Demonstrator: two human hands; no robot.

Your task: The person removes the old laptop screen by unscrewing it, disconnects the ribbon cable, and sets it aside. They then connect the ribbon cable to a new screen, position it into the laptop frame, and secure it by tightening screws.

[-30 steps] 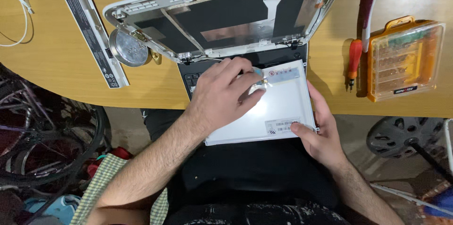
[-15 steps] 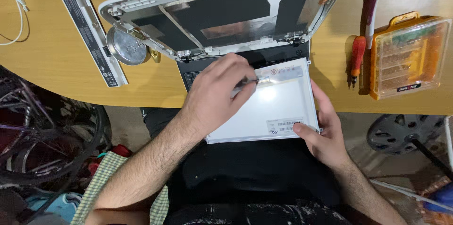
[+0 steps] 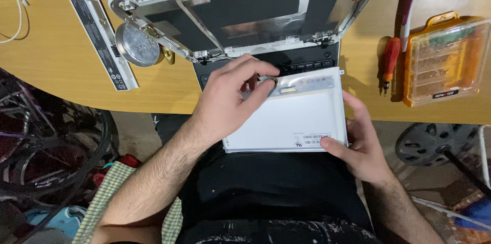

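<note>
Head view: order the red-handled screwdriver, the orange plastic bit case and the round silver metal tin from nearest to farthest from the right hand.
From the right hand:
1. Red-handled screwdriver, just above it on the desk.
2. Orange plastic bit case, farther out toward the desk's right end.
3. Round silver metal tin, far across on the left.

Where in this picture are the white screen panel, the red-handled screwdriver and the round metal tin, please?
white screen panel (image 3: 286, 121), head view, bare middle of its back.
red-handled screwdriver (image 3: 391, 54), head view, on its handle.
round metal tin (image 3: 137, 44), head view, centre of its lid.

An orange bit case (image 3: 446, 59), red screwdriver (image 3: 389, 60), round metal tin (image 3: 136, 44) and long battery (image 3: 100, 35) lie on the desk (image 3: 46, 65).
</note>
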